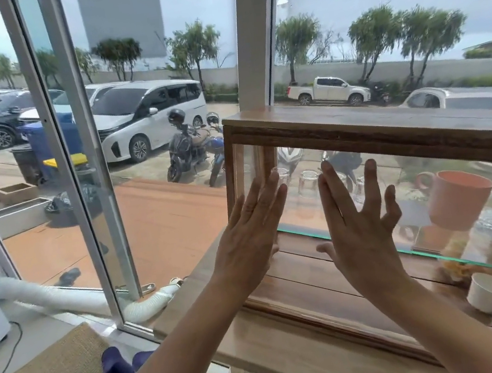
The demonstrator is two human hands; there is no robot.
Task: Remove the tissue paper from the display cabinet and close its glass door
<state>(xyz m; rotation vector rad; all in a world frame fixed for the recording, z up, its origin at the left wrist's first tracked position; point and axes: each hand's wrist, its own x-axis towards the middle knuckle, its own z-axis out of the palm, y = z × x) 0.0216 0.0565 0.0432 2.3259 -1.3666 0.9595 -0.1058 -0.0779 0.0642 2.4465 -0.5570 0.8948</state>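
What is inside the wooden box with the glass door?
Inside the wooden display cabinet: clear glass jars, a pink mug and a glass shelf. No tissue paper shows. Both flat hands hide some of the inside.

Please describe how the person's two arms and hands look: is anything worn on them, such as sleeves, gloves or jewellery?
Both forearms are bare as far as the picture shows; no sleeves are visible. The left hand and the right hand wear no gloves. No rings, watch or bracelets show. The fingernails look short and unpainted.
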